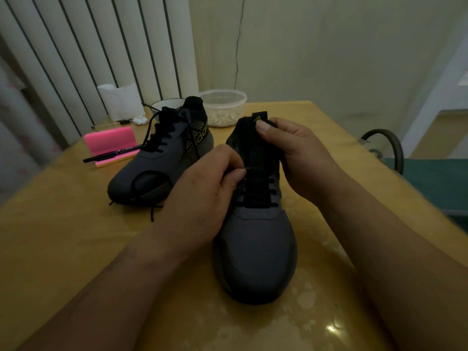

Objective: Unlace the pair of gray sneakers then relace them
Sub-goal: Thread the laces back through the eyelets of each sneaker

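Sneakers, both gray, are up on the table. The near sneaker stands dead centre, upright, toe pointing back at the person. The left hand is in at the eyelets on that side, thumb and forefinger pinching the lace tip, a thin pale sliver poking out past the thumbnail, other fingers curled under. The right hand grips the black tongue near its top, thumb flat on the front just beside the yellow logo tab, fingers wrapped round behind. Below both hands, black laces cross the lower eyelets in neat rows; whether the upper rows are threaded I cannot tell, the hands cover them.

Over to the left and further back sits the far sneaker, apart from the first, toe angled toward the left. It is laced up, with a loose lace looping over the toe and trailing onto the table.

Behind it: a pink block with a pen lying across its front edge, a white paper roll, a bowl, and a clear tub holding something grainy. A chair shows at the table's right edge.
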Available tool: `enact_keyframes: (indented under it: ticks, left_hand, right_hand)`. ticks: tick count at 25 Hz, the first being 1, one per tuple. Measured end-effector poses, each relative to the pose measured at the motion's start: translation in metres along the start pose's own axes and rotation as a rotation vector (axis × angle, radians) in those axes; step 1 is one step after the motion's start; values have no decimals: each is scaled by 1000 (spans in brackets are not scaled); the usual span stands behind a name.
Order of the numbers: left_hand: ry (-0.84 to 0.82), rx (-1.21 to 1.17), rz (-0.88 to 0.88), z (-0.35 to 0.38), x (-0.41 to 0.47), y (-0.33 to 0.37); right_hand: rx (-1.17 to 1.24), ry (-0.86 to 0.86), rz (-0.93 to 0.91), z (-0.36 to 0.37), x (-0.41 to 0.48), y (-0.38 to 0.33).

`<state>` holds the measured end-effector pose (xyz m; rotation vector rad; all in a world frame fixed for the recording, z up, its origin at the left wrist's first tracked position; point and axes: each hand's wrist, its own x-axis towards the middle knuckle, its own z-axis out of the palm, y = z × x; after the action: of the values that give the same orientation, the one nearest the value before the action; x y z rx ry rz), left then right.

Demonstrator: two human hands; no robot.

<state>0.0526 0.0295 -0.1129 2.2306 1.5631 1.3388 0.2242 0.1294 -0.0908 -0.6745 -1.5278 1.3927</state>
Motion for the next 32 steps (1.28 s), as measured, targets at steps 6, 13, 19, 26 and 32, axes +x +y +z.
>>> enact_keyframes:
  ticks: [6, 13, 19, 26, 32]
  left_hand:
    - [-72, -62, -62, -6, 1, 1]
    - [-204, -111, -137, -18, 3, -7]
    - [-42, -113, -139, -10, 3, -4]
    - [-20, 5, -6, -16, 2, 0]
    - [-73, 92, 32, -21, 3, -1]
  right_hand:
    - [-15, 8, -16, -2, 0, 2]
    - [2, -7, -19, -5, 0, 4]
    - [-4, -41, -26, -4, 0, 4]
    - [2, -43, -26, -2, 0, 4]
    - [-6, -37, -19, -5, 1, 5]
